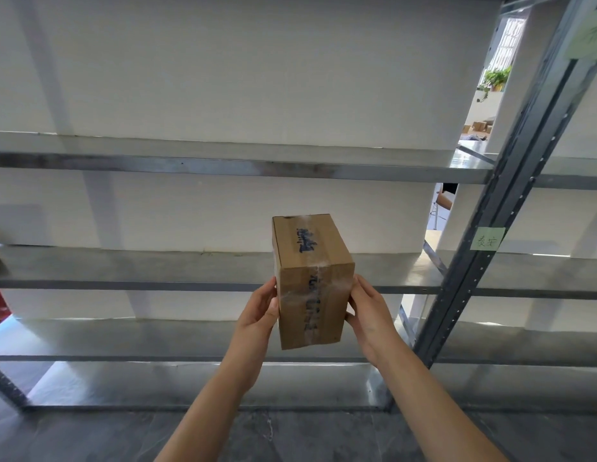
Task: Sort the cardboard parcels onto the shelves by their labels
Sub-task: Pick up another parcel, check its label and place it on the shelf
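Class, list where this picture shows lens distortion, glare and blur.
Head view: the wide lens makes the post lean. The tape on the parcel catches glare and washes out the blue writing. The green note at top right is too blurred to read. The window behind is overexposed. The left hand and right hand holding the parcel look sharp.

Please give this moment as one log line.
object: taped brown cardboard parcel | hands: left hand, right hand hold sides | place: before grey metal shelves | status: unshelved

Grey metal shelving (224, 168) on a dark marbled floor (290, 435), green handwritten label (487, 241) on its right upright (513, 195)
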The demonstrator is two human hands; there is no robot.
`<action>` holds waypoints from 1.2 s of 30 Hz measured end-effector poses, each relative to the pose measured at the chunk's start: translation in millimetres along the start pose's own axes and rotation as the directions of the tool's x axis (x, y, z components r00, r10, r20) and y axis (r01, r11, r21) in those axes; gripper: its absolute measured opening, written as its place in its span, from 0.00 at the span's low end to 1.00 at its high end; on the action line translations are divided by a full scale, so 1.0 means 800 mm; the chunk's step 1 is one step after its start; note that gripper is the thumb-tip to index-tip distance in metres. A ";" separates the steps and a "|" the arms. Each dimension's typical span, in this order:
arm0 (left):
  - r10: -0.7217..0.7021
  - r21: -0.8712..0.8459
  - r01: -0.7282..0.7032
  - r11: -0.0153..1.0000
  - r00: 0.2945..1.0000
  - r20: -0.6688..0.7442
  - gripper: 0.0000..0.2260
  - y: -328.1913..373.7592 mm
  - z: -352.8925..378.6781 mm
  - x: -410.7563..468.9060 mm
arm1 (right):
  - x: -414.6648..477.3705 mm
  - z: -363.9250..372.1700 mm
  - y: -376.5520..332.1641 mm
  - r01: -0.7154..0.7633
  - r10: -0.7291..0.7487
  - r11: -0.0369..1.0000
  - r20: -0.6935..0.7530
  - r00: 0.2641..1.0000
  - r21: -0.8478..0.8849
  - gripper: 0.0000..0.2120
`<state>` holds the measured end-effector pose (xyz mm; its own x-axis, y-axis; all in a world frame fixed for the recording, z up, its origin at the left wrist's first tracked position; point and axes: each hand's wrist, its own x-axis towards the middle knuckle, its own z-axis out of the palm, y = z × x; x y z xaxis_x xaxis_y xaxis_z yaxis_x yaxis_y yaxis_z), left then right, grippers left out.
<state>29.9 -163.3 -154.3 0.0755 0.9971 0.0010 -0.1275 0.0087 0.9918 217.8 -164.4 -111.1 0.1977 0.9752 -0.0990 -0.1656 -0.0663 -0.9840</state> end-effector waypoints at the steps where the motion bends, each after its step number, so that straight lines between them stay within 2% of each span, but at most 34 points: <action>1: 0.001 0.005 -0.001 1.000 1.000 0.009 0.16 0.001 -0.001 0.000 | 0.000 0.000 -0.001 0.002 -0.002 1.000 0.004 1.000 0.012 0.11; 6: -0.003 0.006 0.003 1.000 1.000 -0.002 0.15 0.009 -0.007 0.000 | 0.003 -0.005 -0.002 0.002 -0.003 1.000 0.067 0.998 0.021 0.11; 11: 0.011 -0.039 -0.014 0.999 0.998 -0.060 0.21 0.023 0.001 -0.011 | 0.003 -0.005 0.003 0.015 -0.017 1.000 0.124 0.992 0.017 0.12; 14: 0.020 -0.072 -0.026 0.997 0.997 -0.077 0.20 0.028 0.001 -0.012 | 0.004 -0.004 0.004 0.017 -0.020 0.999 0.132 0.991 0.028 0.13; 17: 0.034 -0.085 -0.040 0.996 0.997 -0.065 0.17 0.027 0.002 -0.010 | 0.004 -0.003 0.000 0.023 -0.032 0.997 0.132 0.991 0.072 0.10; 24: 0.046 -0.056 -0.047 0.997 0.999 -0.022 0.18 0.011 -0.003 -0.003 | 0.009 -0.003 -0.005 0.060 -0.066 0.995 0.077 0.995 0.080 0.10; 31: 0.049 -0.101 -0.043 0.994 0.997 0.058 0.16 0.015 -0.003 -0.005 | 0.008 -0.005 -0.003 0.103 -0.112 0.992 0.124 0.986 0.079 0.09; 36: 0.034 -0.141 -0.031 0.990 0.999 0.022 0.27 0.023 -0.002 -0.007 | 0.005 -0.005 -0.001 0.090 -0.103 0.993 0.168 0.980 0.081 0.08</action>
<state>25.9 -168.7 -135.8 0.0929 0.9950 0.0376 -0.2678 -0.0114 0.9634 222.4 -161.4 -111.2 0.0484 0.9984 0.0293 -0.2251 0.0395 -0.9735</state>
